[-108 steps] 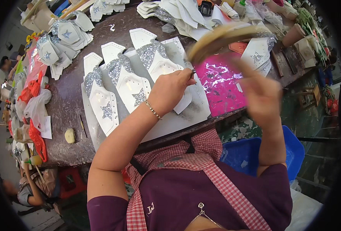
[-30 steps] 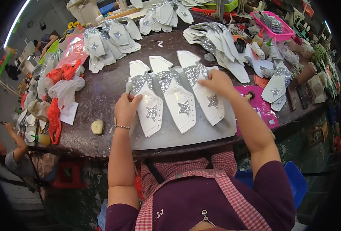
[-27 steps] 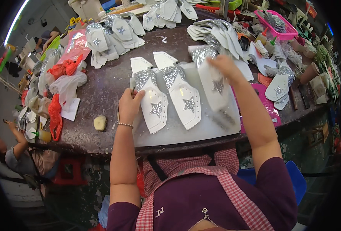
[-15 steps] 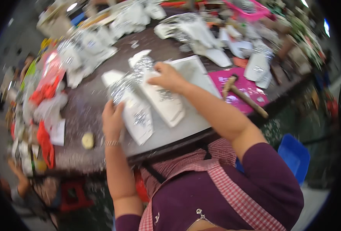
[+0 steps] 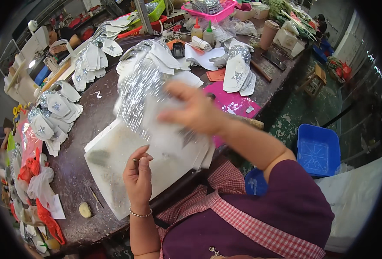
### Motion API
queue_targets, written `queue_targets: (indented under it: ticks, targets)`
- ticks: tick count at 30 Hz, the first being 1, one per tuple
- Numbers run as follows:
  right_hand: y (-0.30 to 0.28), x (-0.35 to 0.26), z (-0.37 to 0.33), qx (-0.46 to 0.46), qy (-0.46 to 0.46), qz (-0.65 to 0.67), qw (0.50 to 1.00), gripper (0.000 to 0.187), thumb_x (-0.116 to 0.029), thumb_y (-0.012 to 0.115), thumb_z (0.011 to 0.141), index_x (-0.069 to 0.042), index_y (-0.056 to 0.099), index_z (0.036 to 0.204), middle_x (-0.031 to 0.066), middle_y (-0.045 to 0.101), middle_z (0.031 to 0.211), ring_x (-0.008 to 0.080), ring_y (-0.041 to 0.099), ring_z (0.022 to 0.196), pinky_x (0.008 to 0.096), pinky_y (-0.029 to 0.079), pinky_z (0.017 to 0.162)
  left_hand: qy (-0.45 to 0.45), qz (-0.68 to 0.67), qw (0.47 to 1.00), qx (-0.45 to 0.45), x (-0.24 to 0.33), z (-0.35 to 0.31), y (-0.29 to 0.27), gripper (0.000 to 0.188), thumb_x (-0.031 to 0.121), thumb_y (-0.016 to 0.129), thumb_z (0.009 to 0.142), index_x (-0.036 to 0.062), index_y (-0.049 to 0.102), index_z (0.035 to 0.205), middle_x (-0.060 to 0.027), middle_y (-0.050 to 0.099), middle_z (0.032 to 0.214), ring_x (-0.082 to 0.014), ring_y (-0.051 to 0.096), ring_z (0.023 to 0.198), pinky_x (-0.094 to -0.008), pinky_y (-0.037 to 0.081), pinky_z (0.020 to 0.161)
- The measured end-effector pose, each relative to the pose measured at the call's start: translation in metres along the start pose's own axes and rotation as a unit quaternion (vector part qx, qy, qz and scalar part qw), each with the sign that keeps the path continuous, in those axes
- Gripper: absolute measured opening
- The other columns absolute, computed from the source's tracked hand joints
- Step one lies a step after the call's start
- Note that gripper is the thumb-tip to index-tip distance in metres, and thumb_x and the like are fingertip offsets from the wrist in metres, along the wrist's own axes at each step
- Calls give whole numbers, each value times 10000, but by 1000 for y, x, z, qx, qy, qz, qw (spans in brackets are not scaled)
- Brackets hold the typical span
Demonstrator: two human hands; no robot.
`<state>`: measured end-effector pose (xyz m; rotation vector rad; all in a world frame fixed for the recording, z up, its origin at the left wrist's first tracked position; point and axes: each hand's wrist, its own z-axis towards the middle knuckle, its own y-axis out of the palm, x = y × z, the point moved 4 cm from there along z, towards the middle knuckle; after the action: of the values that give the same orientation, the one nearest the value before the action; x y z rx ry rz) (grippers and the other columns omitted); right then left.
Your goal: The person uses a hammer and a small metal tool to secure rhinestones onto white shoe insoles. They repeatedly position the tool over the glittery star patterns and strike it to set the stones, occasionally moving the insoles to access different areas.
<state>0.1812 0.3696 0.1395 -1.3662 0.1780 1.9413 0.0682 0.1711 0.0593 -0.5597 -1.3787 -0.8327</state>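
My right hand is smeared by motion over a heap of white cut pieces with silver glitter. A blurred white-and-silver piece lies right beside its fingers; whether they grip it cannot be made out. My left hand is over the pale work board, palm turned up and fingers curled toward the thumb. A small metallic spot shows at its fingers, too small to name. More white pieces stick out at the board's right edge, under my right forearm.
A hammer lies on a pink sheet, partly behind my right arm. Stacks of star-marked pieces stand at left. A thin tool and yellowish lump lie near left. Bottles stand at the back; a blue bin is at right.
The two white-and-silver pieces that lay under my hands are no longer side by side there. My right hand has moved over the heap, and my left hand has turned palm up. The view has shifted.
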Motion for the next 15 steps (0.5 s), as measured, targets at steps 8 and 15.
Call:
queue_targets:
  ticks: [8, 15]
  targets:
    - [-253, 108, 49, 260, -25, -268, 927, 427, -169, 738, 842, 6, 593, 1204, 122, 660, 1095, 232, 621, 1012, 360, 495, 902, -21, 165, 985, -43, -12, 19, 18, 178, 142, 628, 969, 23, 698, 1082, -28, 677, 861, -72, 578, 755, -223, 465, 691]
    - [-205, 186, 49, 340, 11, -705, 622, 561, -110, 670, 770, -45, 546, 1313, 170, 529, 1304, 324, 442, 1297, 475, 254, 1116, 70, 425, 902, 20, -34, 18, 10, 97, 122, 699, 882, 69, 714, 961, -124, 678, 856, -244, 661, 699, -321, 516, 642]
